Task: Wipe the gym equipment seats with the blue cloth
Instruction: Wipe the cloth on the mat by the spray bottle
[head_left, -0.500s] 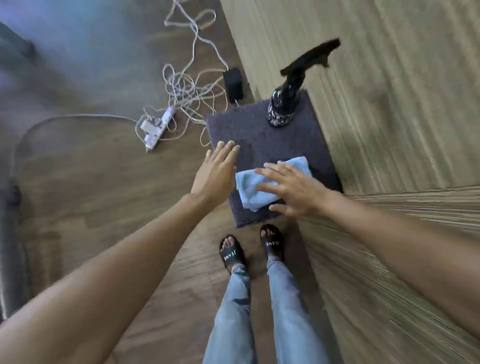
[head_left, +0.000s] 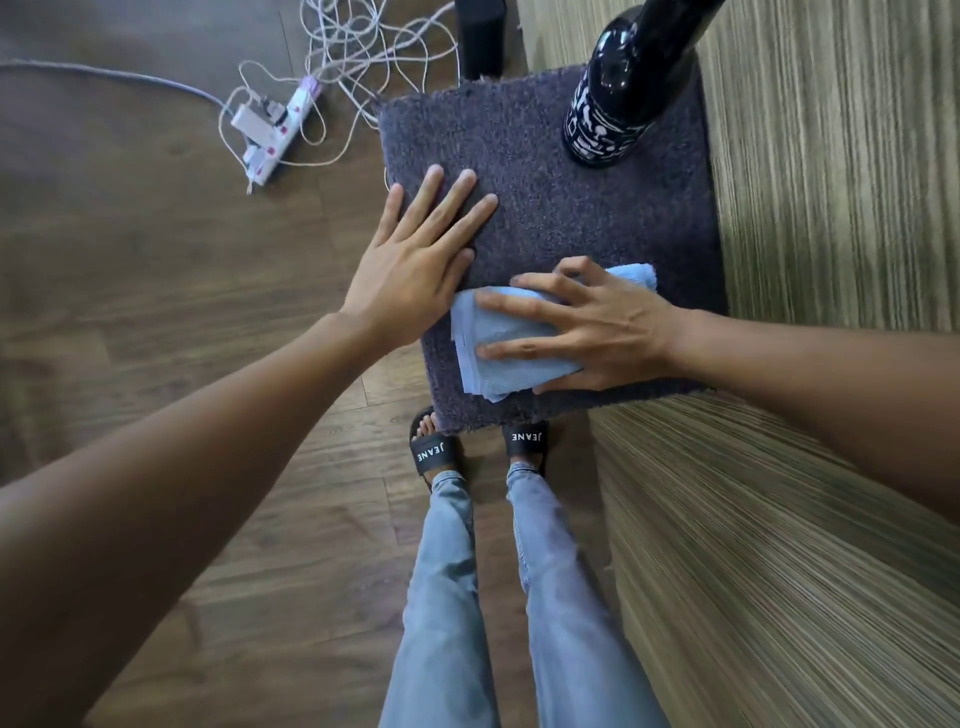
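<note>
A square seat (head_left: 561, 218) covered in dark purple-grey fuzzy fabric stands in front of me. A folded blue cloth (head_left: 498, 338) lies on its near part. My right hand (head_left: 587, 327) presses flat on the cloth with fingers spread, covering its right half. My left hand (head_left: 421, 265) rests flat and open on the seat's left edge, just left of the cloth and touching its corner. A glossy black object with white print (head_left: 618, 98) stands on the seat's far right corner.
A striped wooden wall or cabinet (head_left: 831, 208) runs along the seat's right side. A white power strip (head_left: 275, 130) with tangled cables (head_left: 374, 57) lies on the wooden floor to the far left. My feet in black slides (head_left: 434, 449) stand at the seat's near edge.
The view has come much closer to the seat. My left hand has slid from beside the seat onto its left edge. My right hand stays on the cloth.
</note>
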